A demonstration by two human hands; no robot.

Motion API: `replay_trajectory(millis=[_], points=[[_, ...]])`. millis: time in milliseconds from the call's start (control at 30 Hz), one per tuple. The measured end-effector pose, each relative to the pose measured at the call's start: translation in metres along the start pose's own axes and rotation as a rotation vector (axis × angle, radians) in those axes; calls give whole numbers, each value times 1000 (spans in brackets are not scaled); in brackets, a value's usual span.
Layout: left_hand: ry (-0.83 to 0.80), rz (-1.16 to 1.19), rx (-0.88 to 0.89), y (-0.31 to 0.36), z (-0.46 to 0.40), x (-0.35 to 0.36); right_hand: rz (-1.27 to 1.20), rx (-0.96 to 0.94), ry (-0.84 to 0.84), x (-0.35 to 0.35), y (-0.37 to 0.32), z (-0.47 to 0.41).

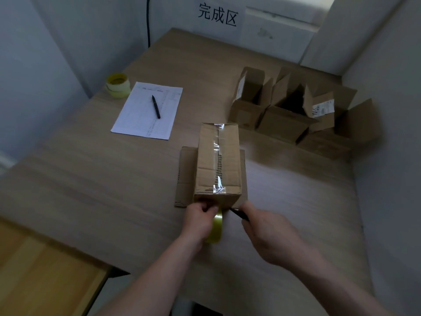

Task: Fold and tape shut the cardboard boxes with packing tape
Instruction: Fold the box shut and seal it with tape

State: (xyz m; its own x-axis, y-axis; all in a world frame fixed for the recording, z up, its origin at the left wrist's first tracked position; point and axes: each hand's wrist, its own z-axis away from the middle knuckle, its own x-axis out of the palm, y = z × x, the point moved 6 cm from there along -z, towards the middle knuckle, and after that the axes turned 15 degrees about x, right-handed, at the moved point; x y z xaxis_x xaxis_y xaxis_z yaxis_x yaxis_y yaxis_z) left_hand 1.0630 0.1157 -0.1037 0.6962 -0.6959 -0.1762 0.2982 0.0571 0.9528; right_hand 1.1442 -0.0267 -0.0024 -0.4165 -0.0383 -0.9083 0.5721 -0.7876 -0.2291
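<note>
A closed cardboard box stands in the middle of the table with a strip of clear tape running along its top seam. Its lower flaps lie spread flat on the table at both sides. My left hand grips a yellowish tape roll at the box's near face, thumb and fingers up against the cardboard. My right hand holds a thin dark tool whose tip points at the box's near right corner, close to the tape.
Several open cardboard boxes stand at the back right. A paper sheet with a black pen lies at the back left, beside a second tape roll. A sign hangs on the far wall. The table's near edge runs below my arms.
</note>
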Motion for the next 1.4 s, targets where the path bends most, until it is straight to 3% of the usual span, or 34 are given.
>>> replay_trajectory(millis=[300,500,600,767,900,967,1000,1100,1167,1267,1400], points=[[21,-26,-52,11,2,-2,240,-104,192,-2,-23,-27],[30,-103,17,21,-3,-11,106,-115,188,1,0,-26],[28,-175,45,25,-6,-17,0,22,167,14,45,-16],[14,-220,54,25,-9,-15,-11,453,103,58,133,3],[15,-242,43,25,-10,-15,-107,541,67,73,141,1],[12,-246,45,25,-11,-15,-213,580,156,60,123,-5],[14,-246,46,25,-11,-16,-272,524,245,46,105,-10],[15,-260,41,24,-11,-15,-268,74,478,0,27,-27],[16,-273,34,24,-11,-15,-203,-131,459,-13,-12,-41],[23,-304,18,25,-11,-18,-96,-201,361,-12,-38,-58],[-65,-376,-27,14,-3,-24,-34,-257,467,-12,-39,-62]])
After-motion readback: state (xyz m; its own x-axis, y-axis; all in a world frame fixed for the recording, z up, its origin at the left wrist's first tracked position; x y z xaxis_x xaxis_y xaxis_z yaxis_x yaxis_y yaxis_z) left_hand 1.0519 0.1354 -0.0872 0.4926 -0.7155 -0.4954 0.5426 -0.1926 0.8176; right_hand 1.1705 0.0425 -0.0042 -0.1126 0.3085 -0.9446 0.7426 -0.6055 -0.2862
